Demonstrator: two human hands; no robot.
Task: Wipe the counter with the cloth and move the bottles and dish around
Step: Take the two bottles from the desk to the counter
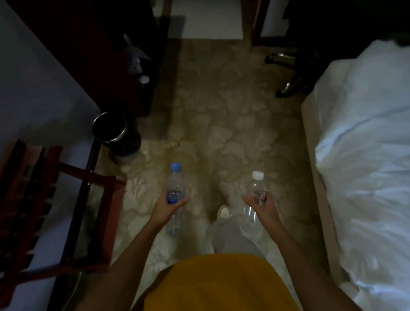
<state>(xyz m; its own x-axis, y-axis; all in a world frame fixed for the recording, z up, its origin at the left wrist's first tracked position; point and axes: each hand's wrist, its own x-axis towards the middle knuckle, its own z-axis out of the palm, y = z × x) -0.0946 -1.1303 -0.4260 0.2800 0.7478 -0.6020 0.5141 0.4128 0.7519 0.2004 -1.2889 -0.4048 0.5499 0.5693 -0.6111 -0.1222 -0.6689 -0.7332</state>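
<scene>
Head view is showing the left hand [168, 207] gripping a blue-capped bottle [175, 197] and the right hand [263, 209] gripping a white-capped bottle [253, 203], both being carried upright over patterned carpet [213, 131], so firm mid-body holds are serving best while walking toward the dark counter [123, 58].
</scene>
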